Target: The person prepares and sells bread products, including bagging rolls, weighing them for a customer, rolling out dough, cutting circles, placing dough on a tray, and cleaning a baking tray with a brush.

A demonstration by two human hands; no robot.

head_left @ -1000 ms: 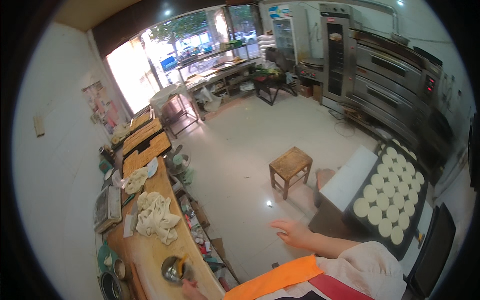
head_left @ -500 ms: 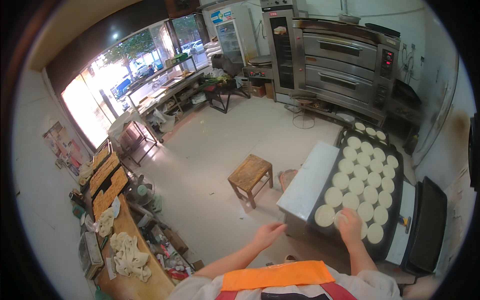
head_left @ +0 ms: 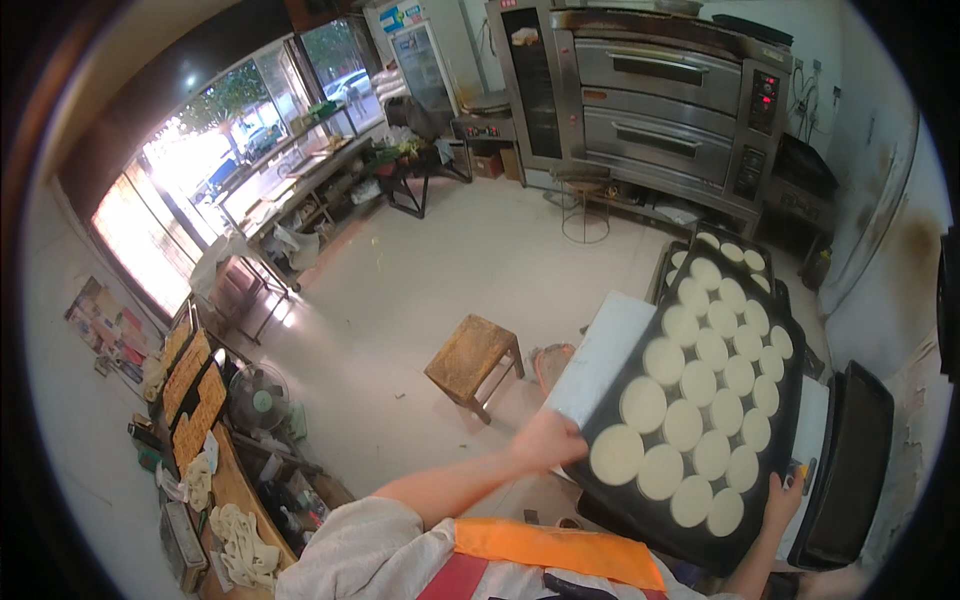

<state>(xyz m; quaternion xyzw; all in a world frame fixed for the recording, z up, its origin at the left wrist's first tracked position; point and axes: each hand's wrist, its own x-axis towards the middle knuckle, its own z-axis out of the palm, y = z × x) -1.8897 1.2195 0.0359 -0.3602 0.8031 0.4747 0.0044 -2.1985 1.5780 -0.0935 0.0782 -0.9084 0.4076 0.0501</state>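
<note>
Rows of round, flat, pale dough discs (head_left: 683,425) cover a large black baking tray (head_left: 640,510). My left hand (head_left: 548,440) is closed on the tray's near left edge. At the near right edge my right hand (head_left: 783,500) grips the rim, its fingers partly hidden. The near end of the tray looks raised off the white worktop (head_left: 600,355), which shows along its left side and at its right.
Another tray of dough discs (head_left: 733,252) stands beyond. Dark empty trays (head_left: 850,465) lean at the right. A wooden stool (head_left: 472,362) stands left of the worktop. The deck oven (head_left: 655,100) is at the back; baked flat sheets (head_left: 200,405) lie at the left.
My right hand has left the near discs for the tray's right edge. My left hand has moved right onto its left edge. The near end of the tray has come up closer to me.
</note>
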